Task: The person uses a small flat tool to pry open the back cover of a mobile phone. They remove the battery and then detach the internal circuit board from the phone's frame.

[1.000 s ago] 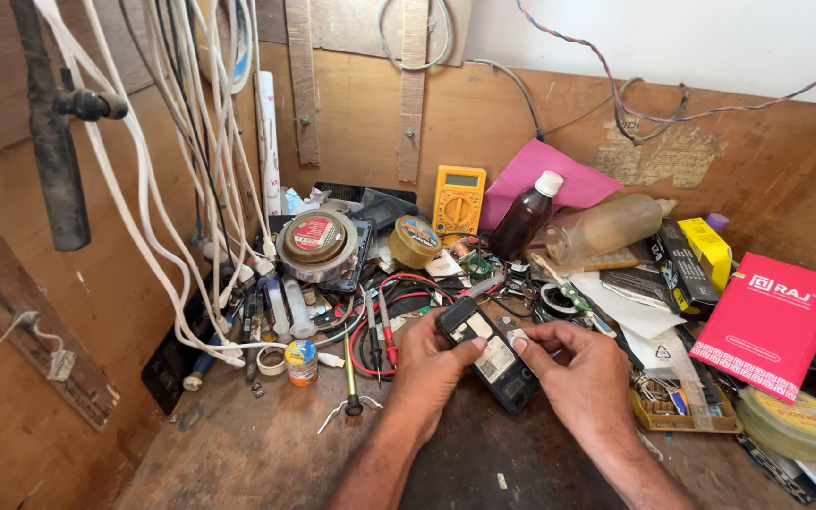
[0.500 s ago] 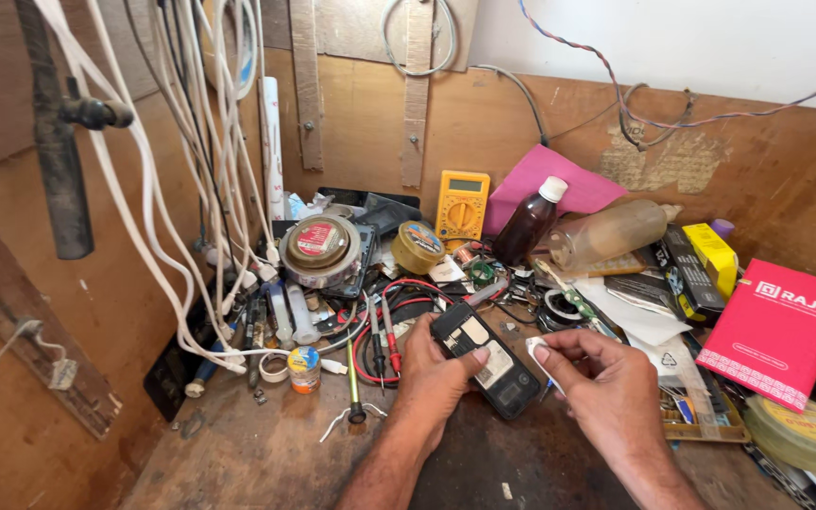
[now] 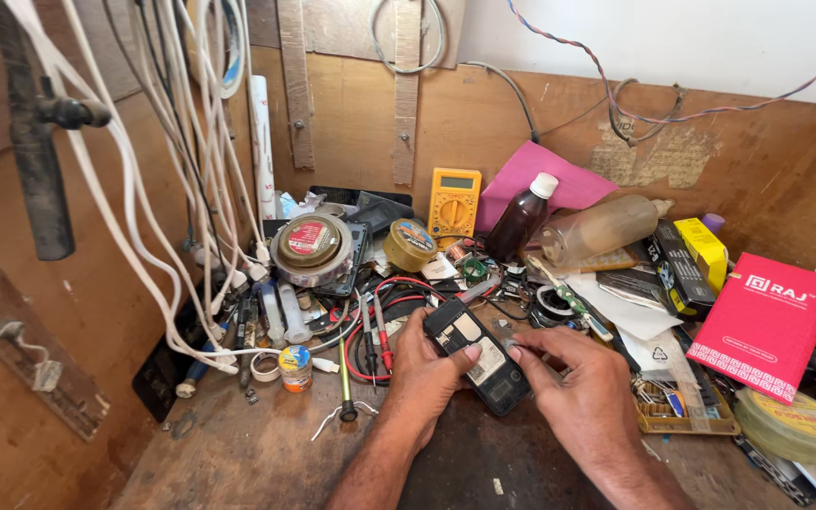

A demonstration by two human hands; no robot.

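Observation:
A small black phone point(image 3: 477, 356) with its back cover off lies tilted on the wooden workbench point(image 3: 238, 453). My left hand point(image 3: 430, 364) grips its left side, thumb pressed on the exposed back. From the right, my right hand point(image 3: 573, 382) comes in with thumb and forefinger pinched together at the phone's right edge; whether anything is between them is too small to tell. Red and black probe leads point(image 3: 378, 332) lie just left of my left hand.
A yellow multimeter point(image 3: 454, 201), a brown bottle point(image 3: 522, 217) and a clear bottle point(image 3: 601, 227) stand at the back. A red box point(image 3: 763, 323) lies at right, a tape roll point(image 3: 312, 247) and white cables point(image 3: 172, 189) at left.
The view has shifted slightly. My right hand has closed in on the phone's right edge with its fingertips pinched; my left hand keeps its hold.

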